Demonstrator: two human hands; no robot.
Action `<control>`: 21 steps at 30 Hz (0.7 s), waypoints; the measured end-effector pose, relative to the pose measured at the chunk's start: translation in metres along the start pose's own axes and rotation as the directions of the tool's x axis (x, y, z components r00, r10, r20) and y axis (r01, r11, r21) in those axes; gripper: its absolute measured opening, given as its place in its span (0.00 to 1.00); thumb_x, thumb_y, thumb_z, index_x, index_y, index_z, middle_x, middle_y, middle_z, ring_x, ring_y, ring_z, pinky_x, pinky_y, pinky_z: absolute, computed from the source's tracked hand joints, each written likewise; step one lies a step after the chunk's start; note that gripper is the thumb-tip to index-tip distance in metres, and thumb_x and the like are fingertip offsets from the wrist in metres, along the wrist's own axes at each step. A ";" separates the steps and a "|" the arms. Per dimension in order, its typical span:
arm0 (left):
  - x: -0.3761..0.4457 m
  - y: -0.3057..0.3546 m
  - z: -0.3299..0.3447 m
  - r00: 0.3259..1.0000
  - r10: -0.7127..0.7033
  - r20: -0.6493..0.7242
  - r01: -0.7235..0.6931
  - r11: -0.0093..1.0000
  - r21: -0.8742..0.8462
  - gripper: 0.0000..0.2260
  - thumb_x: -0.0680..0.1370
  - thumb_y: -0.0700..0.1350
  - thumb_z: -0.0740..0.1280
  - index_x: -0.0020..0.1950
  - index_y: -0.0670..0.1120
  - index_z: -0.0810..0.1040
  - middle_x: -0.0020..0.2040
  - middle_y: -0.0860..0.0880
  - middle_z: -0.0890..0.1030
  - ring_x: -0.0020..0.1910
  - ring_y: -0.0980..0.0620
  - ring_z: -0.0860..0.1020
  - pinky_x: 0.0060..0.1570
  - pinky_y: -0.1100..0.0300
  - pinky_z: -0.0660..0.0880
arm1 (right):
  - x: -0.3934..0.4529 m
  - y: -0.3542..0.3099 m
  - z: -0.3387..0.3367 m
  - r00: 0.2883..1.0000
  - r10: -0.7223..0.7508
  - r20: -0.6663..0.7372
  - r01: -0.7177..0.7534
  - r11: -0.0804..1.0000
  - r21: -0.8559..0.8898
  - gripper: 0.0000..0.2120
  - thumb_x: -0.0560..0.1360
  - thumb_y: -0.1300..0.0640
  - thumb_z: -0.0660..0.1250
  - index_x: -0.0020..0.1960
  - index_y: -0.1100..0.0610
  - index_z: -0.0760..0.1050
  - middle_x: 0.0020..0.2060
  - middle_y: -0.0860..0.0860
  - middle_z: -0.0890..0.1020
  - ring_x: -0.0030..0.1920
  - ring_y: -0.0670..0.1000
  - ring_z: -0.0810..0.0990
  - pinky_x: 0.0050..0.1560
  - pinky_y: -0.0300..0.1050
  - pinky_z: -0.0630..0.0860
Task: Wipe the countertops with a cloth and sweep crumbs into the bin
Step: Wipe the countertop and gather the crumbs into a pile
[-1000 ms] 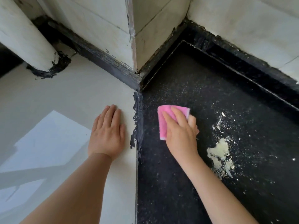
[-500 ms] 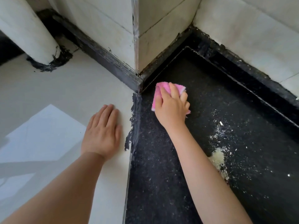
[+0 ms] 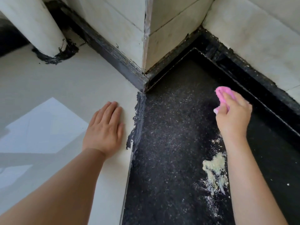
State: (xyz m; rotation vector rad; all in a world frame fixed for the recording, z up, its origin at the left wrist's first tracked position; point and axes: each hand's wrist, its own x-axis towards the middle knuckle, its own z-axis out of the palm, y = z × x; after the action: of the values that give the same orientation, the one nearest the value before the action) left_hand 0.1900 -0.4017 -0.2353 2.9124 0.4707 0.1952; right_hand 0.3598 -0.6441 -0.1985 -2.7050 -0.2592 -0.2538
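The black speckled surface (image 3: 170, 143) runs into a corner, hemmed at the back and right by a raised dark ledge (image 3: 253, 73) under pale wall tiles (image 3: 251, 30), and at the left by a rough grey sealant seam (image 3: 138, 117) where it meets a smooth white surface (image 3: 48, 82). Open dark stone lies between the two hands. The stone is gritty with fine pale crumbs, and a lumpy yellowish smear (image 3: 215, 166) sits just beside the right forearm. The right hand (image 3: 233, 114) has its grip curled round a soft pink cloth (image 3: 224, 95) — bunched, held near the right ledge, though whether it touches the stone cannot be told. The left hand (image 3: 105, 129) lies flat on the white surface, fingers straight and together, holding nothing. A thick white pipe (image 3: 32, 25) rises at far left — ringed with dark sealant at its foot.
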 end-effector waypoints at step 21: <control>0.000 0.015 -0.013 0.990 -0.087 0.113 0.089 0.996 -0.021 0.25 0.75 0.49 0.49 0.59 0.34 0.74 0.60 0.35 0.76 0.60 0.34 0.73 0.60 0.41 0.66 | 0.024 0.058 -0.005 0.956 -0.244 0.162 0.234 0.969 0.076 0.24 0.65 0.78 0.60 0.55 0.60 0.79 0.56 0.56 0.78 0.53 0.61 0.76 0.54 0.58 0.74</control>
State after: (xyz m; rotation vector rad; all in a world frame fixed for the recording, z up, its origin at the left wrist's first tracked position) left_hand 0.1928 -0.4132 -0.2196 2.8510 0.5719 0.0257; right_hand 0.3946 -0.6947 -0.2106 -2.6398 -0.6369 -0.0816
